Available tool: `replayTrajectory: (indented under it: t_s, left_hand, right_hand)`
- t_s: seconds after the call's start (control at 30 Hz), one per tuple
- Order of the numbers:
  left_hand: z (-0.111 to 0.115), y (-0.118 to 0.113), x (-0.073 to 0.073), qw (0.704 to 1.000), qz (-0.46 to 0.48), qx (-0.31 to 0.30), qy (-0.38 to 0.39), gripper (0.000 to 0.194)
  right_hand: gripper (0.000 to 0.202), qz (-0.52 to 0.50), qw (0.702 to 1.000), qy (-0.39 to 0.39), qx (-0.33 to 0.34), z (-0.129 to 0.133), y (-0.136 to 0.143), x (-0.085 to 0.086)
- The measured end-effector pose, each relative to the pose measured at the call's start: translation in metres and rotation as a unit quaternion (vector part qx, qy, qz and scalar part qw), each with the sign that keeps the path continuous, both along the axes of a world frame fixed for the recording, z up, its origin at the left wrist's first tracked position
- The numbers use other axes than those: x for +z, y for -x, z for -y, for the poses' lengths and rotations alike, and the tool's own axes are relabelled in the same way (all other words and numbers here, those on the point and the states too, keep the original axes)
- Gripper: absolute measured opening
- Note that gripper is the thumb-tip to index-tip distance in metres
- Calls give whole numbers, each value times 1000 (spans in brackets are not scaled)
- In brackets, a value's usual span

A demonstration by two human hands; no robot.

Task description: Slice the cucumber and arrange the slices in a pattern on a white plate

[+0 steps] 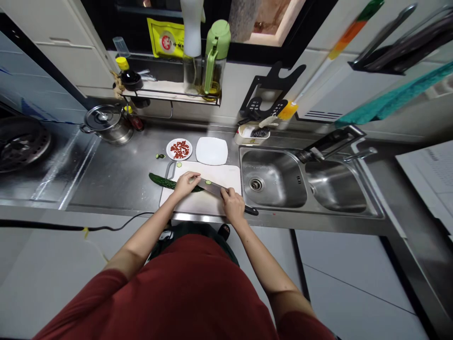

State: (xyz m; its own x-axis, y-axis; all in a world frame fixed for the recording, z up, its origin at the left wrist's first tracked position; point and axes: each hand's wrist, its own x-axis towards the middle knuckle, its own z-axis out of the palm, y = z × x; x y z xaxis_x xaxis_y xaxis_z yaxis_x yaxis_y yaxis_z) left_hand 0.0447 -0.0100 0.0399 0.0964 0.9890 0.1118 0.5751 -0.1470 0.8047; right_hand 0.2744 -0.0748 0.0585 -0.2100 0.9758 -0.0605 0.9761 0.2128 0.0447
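A long dark green cucumber lies slantwise over the left part of a white cutting board, its far-left end reaching past the board's edge. My left hand is closed over its right part, fingertips near the blade. In my right hand is a kitchen knife, its black handle end sticking out below the palm. The blade meets the cucumber's right end by my left fingers. One pale green slice clings to the blade. Another slice rests at the board's upper left.
Behind the board stand a plate of chopped red pieces and a white square plate. Cucumber ends lie left of it. A lidded pot is further left, a double sink right. Bottles line the shelf above.
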Motion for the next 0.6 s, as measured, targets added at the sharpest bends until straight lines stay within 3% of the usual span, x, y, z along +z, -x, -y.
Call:
replayTrajectory:
  t_s: [0.27,0.47,0.6]
  left_hand:
    - [-3,-7,14,990,-113,-87,11,31]
    - [-5,-10,14,990,-91,-106,21,21]
    - [-6,-12,11,994,-66,-83,39,16]
  right_hand:
    - [34,-18,998,-48,38,-2,-2,-2]
    - [38,-13,999,-6,42,-4,-3,0]
    - [40,-11,999,18,41,-5,-3,-2]
